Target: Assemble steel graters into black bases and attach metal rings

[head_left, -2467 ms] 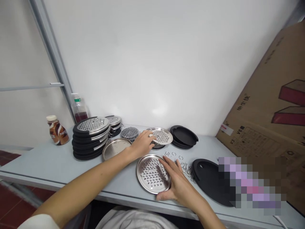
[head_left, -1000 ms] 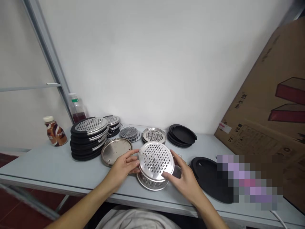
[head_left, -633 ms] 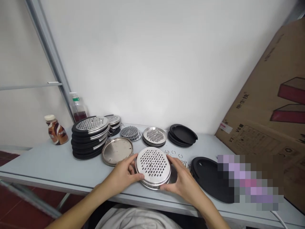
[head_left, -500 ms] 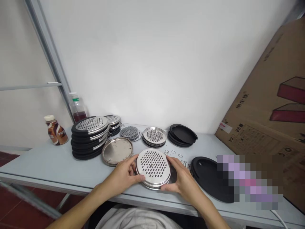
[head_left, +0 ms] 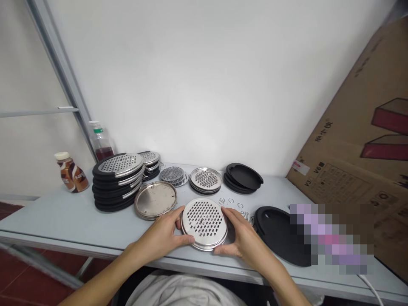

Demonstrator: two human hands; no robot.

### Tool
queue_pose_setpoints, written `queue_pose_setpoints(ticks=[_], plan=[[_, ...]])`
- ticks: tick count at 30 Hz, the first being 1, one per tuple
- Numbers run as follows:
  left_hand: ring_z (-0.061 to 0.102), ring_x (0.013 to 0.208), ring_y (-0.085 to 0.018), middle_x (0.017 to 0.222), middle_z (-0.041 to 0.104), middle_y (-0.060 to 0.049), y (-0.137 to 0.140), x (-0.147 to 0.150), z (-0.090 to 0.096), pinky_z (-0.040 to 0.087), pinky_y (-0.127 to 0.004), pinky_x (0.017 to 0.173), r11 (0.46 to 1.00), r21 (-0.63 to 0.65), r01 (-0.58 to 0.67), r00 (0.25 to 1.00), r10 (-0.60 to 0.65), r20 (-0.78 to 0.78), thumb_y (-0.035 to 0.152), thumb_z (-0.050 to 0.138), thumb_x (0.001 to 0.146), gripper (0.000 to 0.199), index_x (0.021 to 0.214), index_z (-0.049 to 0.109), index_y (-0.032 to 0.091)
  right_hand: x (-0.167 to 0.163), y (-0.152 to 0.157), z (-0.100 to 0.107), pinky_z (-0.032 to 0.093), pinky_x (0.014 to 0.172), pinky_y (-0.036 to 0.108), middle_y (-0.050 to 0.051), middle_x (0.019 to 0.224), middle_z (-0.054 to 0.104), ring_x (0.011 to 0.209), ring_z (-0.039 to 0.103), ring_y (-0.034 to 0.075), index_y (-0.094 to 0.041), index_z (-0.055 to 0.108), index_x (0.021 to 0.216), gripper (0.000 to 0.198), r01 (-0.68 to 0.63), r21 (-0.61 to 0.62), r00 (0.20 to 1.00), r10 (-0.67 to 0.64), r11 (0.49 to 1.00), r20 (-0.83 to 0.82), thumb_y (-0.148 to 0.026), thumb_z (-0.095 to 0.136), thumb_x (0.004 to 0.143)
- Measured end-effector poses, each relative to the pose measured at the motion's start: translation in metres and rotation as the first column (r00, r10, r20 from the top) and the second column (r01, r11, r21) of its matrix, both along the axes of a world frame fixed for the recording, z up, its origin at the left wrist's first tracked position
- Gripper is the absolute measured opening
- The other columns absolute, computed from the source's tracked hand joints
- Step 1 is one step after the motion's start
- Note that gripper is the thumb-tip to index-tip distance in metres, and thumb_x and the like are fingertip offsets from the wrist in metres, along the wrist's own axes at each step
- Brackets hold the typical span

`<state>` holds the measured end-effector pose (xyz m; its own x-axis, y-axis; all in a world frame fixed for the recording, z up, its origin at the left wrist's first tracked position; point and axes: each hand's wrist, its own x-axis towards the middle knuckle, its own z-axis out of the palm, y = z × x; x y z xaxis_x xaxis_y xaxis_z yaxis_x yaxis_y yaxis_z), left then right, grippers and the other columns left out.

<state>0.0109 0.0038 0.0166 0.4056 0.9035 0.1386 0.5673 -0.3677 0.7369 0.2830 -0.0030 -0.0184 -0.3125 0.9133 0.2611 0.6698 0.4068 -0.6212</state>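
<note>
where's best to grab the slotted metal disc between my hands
The slotted disc is probably best held by its rim, from left and right at once, where the left hand and right hand are: it's round, nearly flat, its face offering little to pinch.

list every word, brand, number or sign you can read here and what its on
"V3": large brown cardboard box
"V6": same box, beside a dark square
"NE": brown-and-white bottle with cream cap; the rest is unclear
Recycling-like loop sign: same box
Too small or blurred to read: the box's dark characters, its fine print, the red-and-white sticker
</note>
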Motion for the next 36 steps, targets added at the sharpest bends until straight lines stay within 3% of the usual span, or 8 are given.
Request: queue_pose_setpoints(ticks=[18, 22, 25, 28, 32, 36], plan=[[0.053, 0.069, -0.015, 0.08, 0.056, 0.004, 0.001, -0.006, -0.008, 0.04, -0.023, 0.062, 1.0, -0.017, -0.005, 0.999, 0.005, -0.032, 0.041, 0.083, 0.067, 0.07, 0.13, 0.056, 0.025, -0.001, -0.007, 0.008, 0.037, 0.111, 0.039, 0.013, 0.141, 0.044, 0.13, 0.045, 0.031, -0.021, 0.046, 0.142, 0.102, -0.033, -0.07, 0.999, 0.034, 0.997, 0.025, -0.058, 0.085, 0.056], [0.053, 0.069, -0.017, 0.077, 0.055, 0.003, 0.0, -0.006, -0.007, 0.044, -0.026, 0.064, 0.999, 0.021, -0.035, 0.997, 0.037, -0.075, 0.046, 0.078, 0.074, 0.07, 0.135, 0.054, 0.024, 0.003, -0.008, 0.009, 0.034, 0.114, 0.041, 0.011, 0.149, 0.04, 0.136, 0.04, 0.031, -0.025, 0.047, 0.143, 0.093, -0.025, -0.094, 0.999, 0.029, 0.995, 0.038, -0.06, 0.08, 0.064], [0.058, 0.089, -0.022, 0.094, 0.06, -0.004, -0.001, -0.005, -0.008, 0.049, -0.035, 0.085, 0.984, 0.175, -0.027, 0.994, 0.045, -0.098, 0.045, 0.069, 0.084, 0.06, 0.137, 0.053, 0.024, 0.005, -0.009, 0.008, 0.031, 0.116, 0.044, 0.011, 0.152, 0.038, 0.14, 0.036, 0.031, -0.027, 0.049, 0.142, 0.084, 0.004, -0.124, 0.998, 0.003, 0.992, 0.057, -0.059, 0.076, 0.07], [0.05, 0.12, -0.028, 0.126, 0.056, -0.011, -0.001, -0.003, -0.012, 0.04, -0.045, 0.106, 0.952, 0.294, 0.078, 0.989, -0.038, -0.141, 0.044, 0.066, 0.087, 0.056, 0.139, 0.052, 0.027, 0.006, -0.008, 0.007, 0.031, 0.116, 0.045, 0.011, 0.151, 0.041, 0.139, 0.038, 0.031, -0.027, 0.053, 0.139, 0.081, -0.003, -0.117, 0.999, 0.009, 0.993, 0.051, -0.059, 0.077, 0.068], [0.032, 0.142, -0.033, 0.154, 0.036, -0.011, 0.001, -0.004, -0.023, 0.03, -0.053, 0.116, 0.94, 0.286, 0.186, 0.969, -0.127, -0.212, 0.051, 0.067, 0.085, 0.065, 0.143, 0.048, 0.028, 0.005, -0.006, 0.006, 0.033, 0.115, 0.044, 0.011, 0.15, 0.042, 0.138, 0.04, 0.031, -0.027, 0.054, 0.138, 0.08, -0.005, -0.11, 0.999, 0.009, 0.994, 0.043, -0.057, 0.078, 0.069], [0.03, 0.144, -0.033, 0.159, 0.029, -0.01, 0.002, -0.006, -0.028, 0.031, -0.052, 0.116, 0.95, 0.237, 0.203, 0.957, -0.141, -0.253, 0.056, 0.066, 0.084, 0.07, 0.145, 0.046, 0.028, 0.004, -0.007, 0.006, 0.032, 0.116, 0.045, 0.011, 0.152, 0.04, 0.14, 0.038, 0.03, -0.027, 0.053, 0.139, 0.08, -0.002, -0.093, 0.998, 0.008, 0.996, 0.062, -0.057, 0.077, 0.069]])
